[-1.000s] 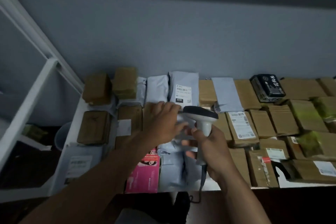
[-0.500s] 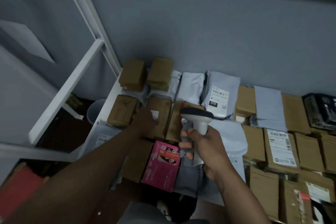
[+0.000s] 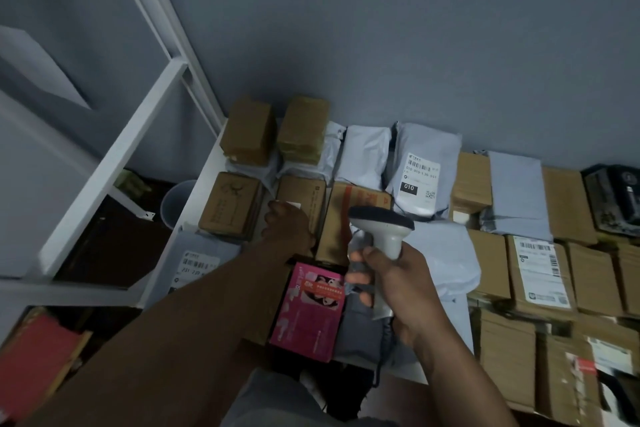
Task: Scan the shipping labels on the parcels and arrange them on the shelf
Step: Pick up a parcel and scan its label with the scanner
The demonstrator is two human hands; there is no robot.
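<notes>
1. The right hand (image 3: 401, 274) has its grip wrapped round the scanner (image 3: 384, 229), head pointing away over the parcels.
2. The left hand (image 3: 289, 227) rests on a brown box (image 3: 304, 198) just left of the scanner; whether its fingers curl round the box I cannot tell.
3. The step looks like picking the next parcel on the shelf (image 3: 204, 184).
4. Next: turn its white label (image 3: 292, 205), partly under the left hand, toward the scanner head.

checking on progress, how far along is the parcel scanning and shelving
Done: many parcels already lie in rows on the white shelf, several labels face up. In hand: the right hand grips the scanner, while the left hand rests on a brown box by its label. Left: which parcels remain unscanned cannot be told.
</notes>
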